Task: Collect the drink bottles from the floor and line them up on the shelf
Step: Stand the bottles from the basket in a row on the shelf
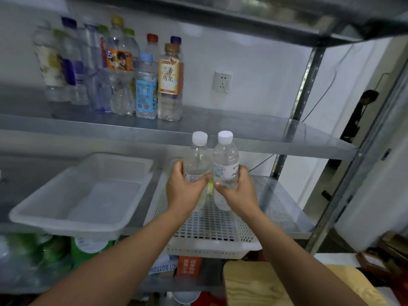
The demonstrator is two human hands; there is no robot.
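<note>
Grey metal shelf [242,129] against a white wall; cluster of bottles [145,89] stands at its left end. Person's left hand [184,188] grips a clear white-capped bottle [197,157]; right hand [238,191] grips a labelled bottle [225,160]. Both upright, side by side, above a perforated basket [212,226]. White tray [88,195] beside basket.

White solid plastic tray [103,202] at left, tilted, with a white perforated basket [209,226] just beside it on the right. White wall socket [222,81] on the pale wall behind, a thin cable [318,102] trailing down to its right, and a person in dark clothes [359,115] partly visible at far right. Lower down: green container [88,250], orange printed carton [189,265], pale wood-grain surface [254,283] bottom right, blurred brown wooden boxes [388,250] beyond it.
</note>
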